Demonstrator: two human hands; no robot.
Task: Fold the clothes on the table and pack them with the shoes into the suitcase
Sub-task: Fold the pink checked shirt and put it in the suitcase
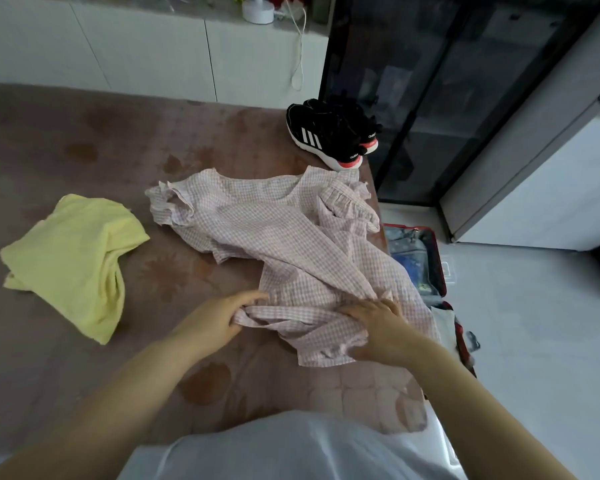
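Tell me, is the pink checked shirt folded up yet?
Not yet. The pink checked shirt lies spread and rumpled on the table, ruffled sleeves loose, while the left hand and right hand hold its near edge.

We log the tabletop (pixel 84 133) under a mauve floral cover, filling most of the view. A pink-and-white checked garment (pixel 274 230) lies crumpled from centre toward 1 o'clock, with ruffled sleeves at its far end. At 6 o'clock we see the left grip (pixel 219 322) pinching a folded band of the near hem. The right grip (pixel 378 332) is curled into the same fabric, nearer 5 o'clock. At 9 o'clock a yellow garment (pixel 70 258) sits loosely bunched, apart from the checked one. At 12 o'clock we find the black shoes (pixel 329 133), white-striped and paired at the far corner. At 3 o'clock the red-rimmed suitcase (pixel 437 258) lies open on the floor, partly hidden by the tabletop's edge.
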